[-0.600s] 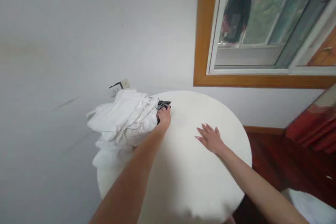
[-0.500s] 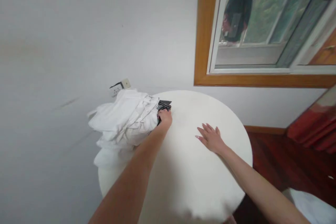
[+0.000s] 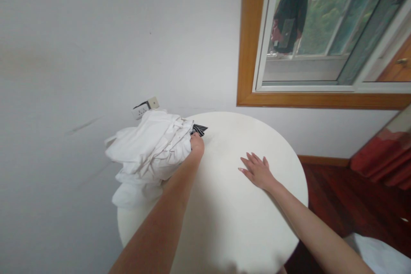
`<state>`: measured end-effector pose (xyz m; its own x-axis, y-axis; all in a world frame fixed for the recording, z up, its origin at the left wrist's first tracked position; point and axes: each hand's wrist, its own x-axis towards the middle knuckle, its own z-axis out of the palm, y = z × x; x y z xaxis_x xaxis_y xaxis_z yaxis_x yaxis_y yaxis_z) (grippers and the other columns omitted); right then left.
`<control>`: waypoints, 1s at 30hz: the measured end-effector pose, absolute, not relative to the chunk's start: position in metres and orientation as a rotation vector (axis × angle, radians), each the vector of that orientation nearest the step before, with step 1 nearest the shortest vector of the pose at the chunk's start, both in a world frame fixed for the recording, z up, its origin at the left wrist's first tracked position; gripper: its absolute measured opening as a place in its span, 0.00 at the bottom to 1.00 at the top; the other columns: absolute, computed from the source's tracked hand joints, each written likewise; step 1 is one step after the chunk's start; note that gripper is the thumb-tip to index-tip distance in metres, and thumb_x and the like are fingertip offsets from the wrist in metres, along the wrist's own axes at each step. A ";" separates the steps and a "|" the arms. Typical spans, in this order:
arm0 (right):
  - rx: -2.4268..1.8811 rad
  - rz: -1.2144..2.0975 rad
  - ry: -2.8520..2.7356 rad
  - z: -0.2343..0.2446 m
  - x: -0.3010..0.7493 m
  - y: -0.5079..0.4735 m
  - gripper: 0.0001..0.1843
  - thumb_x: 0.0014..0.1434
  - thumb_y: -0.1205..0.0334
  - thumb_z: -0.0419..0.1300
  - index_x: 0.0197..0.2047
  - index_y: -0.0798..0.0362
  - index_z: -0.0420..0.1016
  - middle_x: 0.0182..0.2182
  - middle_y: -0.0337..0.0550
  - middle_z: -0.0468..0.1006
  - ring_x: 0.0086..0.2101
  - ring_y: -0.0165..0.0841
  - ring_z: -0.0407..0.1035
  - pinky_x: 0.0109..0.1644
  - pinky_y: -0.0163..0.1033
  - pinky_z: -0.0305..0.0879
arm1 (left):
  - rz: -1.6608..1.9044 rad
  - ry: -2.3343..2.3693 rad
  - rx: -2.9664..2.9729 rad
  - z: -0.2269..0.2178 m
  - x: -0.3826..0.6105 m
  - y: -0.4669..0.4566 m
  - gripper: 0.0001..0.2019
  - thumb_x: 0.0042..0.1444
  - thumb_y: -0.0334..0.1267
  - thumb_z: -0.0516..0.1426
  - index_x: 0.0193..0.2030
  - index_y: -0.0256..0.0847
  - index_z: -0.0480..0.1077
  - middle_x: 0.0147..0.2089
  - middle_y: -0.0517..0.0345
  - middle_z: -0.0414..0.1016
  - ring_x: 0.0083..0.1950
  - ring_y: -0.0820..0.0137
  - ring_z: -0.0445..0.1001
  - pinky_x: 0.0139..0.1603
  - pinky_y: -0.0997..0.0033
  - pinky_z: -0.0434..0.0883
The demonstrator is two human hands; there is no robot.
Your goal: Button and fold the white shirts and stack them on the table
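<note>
A crumpled heap of white clothes lies on the left of a round white table. Out of its right side pokes a piece of black-and-white striped cloth. My left hand is at that edge of the heap, fingers curled on the striped cloth and partly hidden by the white fabric. Farther right, my right hand rests flat on the tabletop, palm down with fingers spread, holding nothing.
Behind the heap, a wall socket sits on the grey-white wall. A wood-framed window is at the upper right. Past the table's right side are a red curtain, dark wooden floor and a white object low in the corner.
My left hand has shifted slightly left, toward the heap, and the striped cloth has moved and bunched a little with it. The right hand stays in place.
</note>
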<state>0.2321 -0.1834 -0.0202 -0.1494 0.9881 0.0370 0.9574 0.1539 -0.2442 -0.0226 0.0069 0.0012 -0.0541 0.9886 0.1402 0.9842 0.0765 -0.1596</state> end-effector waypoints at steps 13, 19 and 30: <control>-1.907 0.212 -2.228 -0.023 0.233 -0.183 0.35 0.65 0.36 0.38 0.67 0.44 0.58 0.69 0.47 0.49 0.68 0.44 0.39 0.66 0.64 0.33 | -0.002 -2.127 -1.981 0.005 -0.041 0.006 0.23 0.57 0.19 0.42 0.56 0.24 0.69 0.55 0.31 0.67 0.54 0.58 0.70 0.49 0.66 0.72; -1.913 0.213 -2.229 -0.023 0.234 -0.183 0.35 0.65 0.36 0.38 0.67 0.44 0.58 0.69 0.47 0.49 0.68 0.43 0.39 0.66 0.64 0.33 | -0.015 -2.125 -1.984 0.008 -0.044 0.005 0.23 0.57 0.18 0.42 0.54 0.22 0.70 0.57 0.29 0.66 0.55 0.57 0.70 0.49 0.66 0.71; -1.911 0.104 -2.194 -0.024 0.237 -0.184 0.34 0.65 0.36 0.40 0.68 0.41 0.55 0.71 0.43 0.43 0.69 0.45 0.33 0.66 0.65 0.33 | -0.205 -1.734 -2.275 0.005 -0.008 -0.101 0.23 0.62 0.31 0.46 0.62 0.46 0.65 0.70 0.43 0.55 0.64 0.47 0.61 0.57 0.44 0.63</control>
<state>0.2365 -0.1837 -0.0241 -0.1236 0.9844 0.1254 0.9680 0.1474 -0.2029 -0.0084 -0.1009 0.0051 0.2722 0.9223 0.2743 0.9608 -0.2451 -0.1295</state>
